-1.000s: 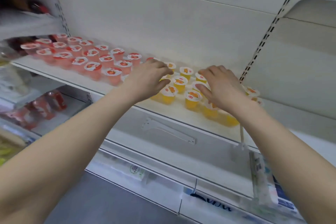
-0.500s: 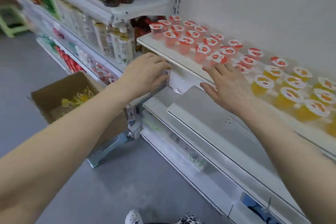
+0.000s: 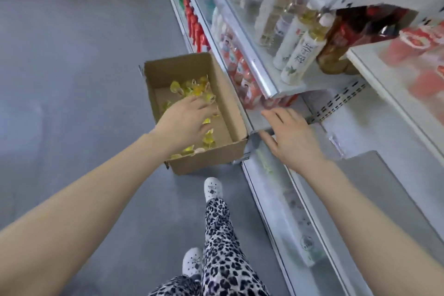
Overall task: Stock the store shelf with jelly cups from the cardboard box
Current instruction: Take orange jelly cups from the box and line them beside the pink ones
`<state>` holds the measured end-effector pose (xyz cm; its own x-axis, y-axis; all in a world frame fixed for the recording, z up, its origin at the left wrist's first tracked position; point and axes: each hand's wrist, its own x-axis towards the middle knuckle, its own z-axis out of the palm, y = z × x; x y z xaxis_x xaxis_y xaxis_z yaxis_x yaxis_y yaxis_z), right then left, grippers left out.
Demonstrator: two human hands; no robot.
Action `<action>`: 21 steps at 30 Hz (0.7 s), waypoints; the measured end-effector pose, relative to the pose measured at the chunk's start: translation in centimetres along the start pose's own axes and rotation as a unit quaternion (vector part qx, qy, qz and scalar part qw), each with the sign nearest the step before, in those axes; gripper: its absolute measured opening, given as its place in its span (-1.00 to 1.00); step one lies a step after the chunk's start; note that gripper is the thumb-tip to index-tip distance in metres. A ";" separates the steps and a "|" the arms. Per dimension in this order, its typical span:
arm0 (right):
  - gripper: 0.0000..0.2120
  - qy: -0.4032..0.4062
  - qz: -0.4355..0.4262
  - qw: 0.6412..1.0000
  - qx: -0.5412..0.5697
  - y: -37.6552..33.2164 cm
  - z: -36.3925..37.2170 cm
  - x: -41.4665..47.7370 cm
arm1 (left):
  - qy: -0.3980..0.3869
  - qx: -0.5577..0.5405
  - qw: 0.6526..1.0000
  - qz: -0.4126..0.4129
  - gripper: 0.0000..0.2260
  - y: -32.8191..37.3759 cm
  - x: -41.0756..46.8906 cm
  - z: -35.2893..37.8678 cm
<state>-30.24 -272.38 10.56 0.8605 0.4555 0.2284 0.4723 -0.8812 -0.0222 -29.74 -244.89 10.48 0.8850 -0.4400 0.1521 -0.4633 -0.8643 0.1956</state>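
A smooth grey floor fills the left side under soft, even light. White metal shelving runs along the right edge of the aisle. Its upper tier carries pale-labelled bottles, and red bottles stand lower down. A slotted upright shows between two bays.

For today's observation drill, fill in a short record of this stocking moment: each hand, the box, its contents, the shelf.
Left hand: open, inside the cardboard box
Right hand: open, fingers spread, near a lower shelf edge
Box position: on the grey floor, top open
Contents: yellow jelly cups, loosely scattered
Upper shelf: red jelly cups, blurred, next to bottles
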 end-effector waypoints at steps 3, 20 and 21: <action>-0.64 -0.043 -0.028 0.998 0.036 -0.2 4.5 5.0 | -0.027 -0.010 0.997 -0.069 -0.68 -4.1 0.5 2.1; -0.53 -0.261 -0.008 0.955 0.143 2.2 30.9 27.9 | -0.120 -0.117 0.938 -0.303 -0.62 -20.7 8.5 18.2; -0.53 -0.261 0.001 0.955 0.143 2.3 32.4 28.9 | -0.125 -0.121 0.936 -0.307 -0.60 -21.4 8.9 19.3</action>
<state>1.89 -257.14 -14.41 0.8033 0.5218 -0.2871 0.4398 -0.8448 -0.3048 -11.05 -234.98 -11.08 0.9569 0.0521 -0.2858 0.1659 -0.9056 0.3903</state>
